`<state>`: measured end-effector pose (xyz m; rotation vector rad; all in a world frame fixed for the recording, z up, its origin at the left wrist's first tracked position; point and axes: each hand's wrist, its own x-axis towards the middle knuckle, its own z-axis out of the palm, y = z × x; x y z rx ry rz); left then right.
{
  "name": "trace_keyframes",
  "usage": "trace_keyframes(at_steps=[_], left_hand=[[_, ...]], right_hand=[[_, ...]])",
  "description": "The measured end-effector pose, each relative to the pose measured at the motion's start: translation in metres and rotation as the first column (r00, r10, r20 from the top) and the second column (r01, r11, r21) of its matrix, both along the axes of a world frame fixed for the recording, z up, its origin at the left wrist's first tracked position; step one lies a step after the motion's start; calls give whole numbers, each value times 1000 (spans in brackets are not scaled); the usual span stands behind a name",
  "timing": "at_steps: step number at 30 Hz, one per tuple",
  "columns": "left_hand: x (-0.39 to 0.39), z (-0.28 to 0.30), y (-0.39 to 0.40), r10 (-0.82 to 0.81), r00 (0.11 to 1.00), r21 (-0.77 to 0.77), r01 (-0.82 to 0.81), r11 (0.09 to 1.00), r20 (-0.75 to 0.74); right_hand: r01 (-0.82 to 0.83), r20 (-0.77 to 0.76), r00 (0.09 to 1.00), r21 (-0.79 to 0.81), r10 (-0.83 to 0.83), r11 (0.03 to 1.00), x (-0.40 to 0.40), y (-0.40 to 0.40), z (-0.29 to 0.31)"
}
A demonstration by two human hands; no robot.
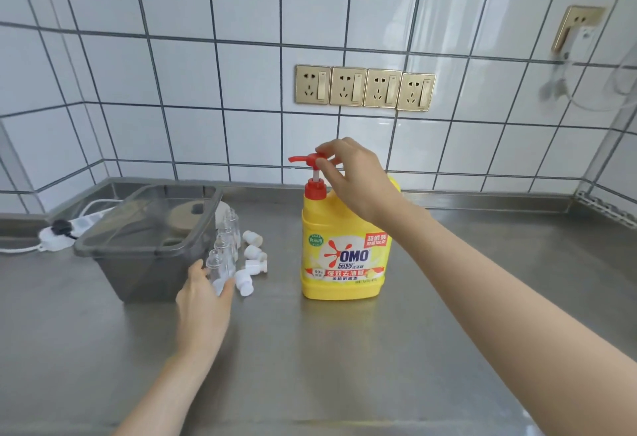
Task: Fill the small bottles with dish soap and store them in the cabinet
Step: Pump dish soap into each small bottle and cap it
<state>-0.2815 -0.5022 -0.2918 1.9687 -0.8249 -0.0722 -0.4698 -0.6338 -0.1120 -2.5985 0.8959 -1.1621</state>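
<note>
A big yellow dish soap bottle [344,253] with a red pump [312,163] stands upright on the steel counter, its spout pointing left. My right hand [355,177] pinches the pump head between thumb and fingers. Left of it stand several small clear bottles in a row [227,232], all uncapped. My left hand [203,301] grips the nearest small bottle [217,268] at its base. Several white caps [253,258] lie loose on the counter beside the small bottles.
A grey translucent plastic bin [138,249] sits to the left of the small bottles, with a round wooden lid behind it. A white power strip [65,230] and cable lie at the far left. Gold wall sockets [363,87] line the tiled wall.
</note>
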Motion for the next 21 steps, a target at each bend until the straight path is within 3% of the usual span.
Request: trace_keyframes(at_steps=[5,13,18,21], left_hand=[[4,1,-7,35,998,57,-38,998,57],[-10,9,13,35,995,-50,-31,998,96],[-36,51,7,-93,984,-232,128,964,154],[-37,79,-22,-197,976,-260,216,941,96]], right_hand=[[-11,16,1000,6,11,1000,1,-3,1],[-11,33,999,11,11,1000,2,-1,0],[-5,29,1000,20,4,1000,2,1,1],[-5,18,1000,36,5,999,1,3,3]])
